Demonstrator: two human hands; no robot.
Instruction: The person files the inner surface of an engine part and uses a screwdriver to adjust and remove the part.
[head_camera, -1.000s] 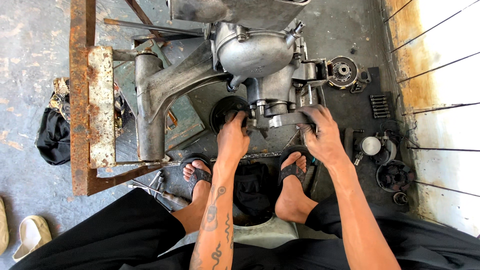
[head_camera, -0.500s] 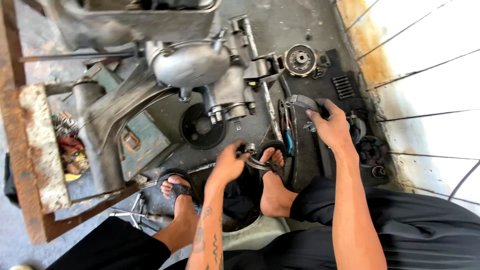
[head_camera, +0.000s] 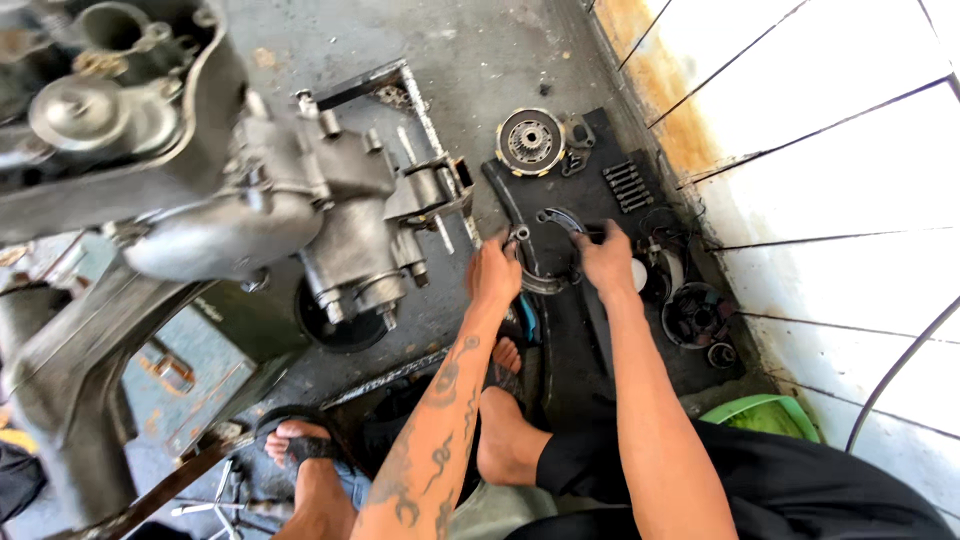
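Head view looks down on a grey concrete floor, and I take the black mat (head_camera: 560, 330) as the landmark. Far to the left of the mat stands a big engine casing (head_camera: 300, 220) of dull cast metal, rounded and oily; it rests on a worn blue-green metal box (head_camera: 190, 370), probably so that its underside stays reachable. Below the mat's left corner, the person's feet in dark sandals (head_camera: 300, 445) are planted on the floor. At the left edge of the mat, the left hand (head_camera: 495, 275) has its fingers curled and pinches one end of a curved brake shoe (head_camera: 560, 222), a thin shiny metal arc. On the mat itself, the right hand (head_camera: 607, 262) grips the other end of the same arc with bent fingers, so the part is held between both hands, just above the mat. At the upper edge of the mat lies a round clutch disc (head_camera: 531, 141) with a toothed rim. To its right, a row of dark bolts (head_camera: 627, 185) is laid out side by side, perhaps to keep them in order. Right of the mat rises a white wall (head_camera: 850, 200) with rust stains.
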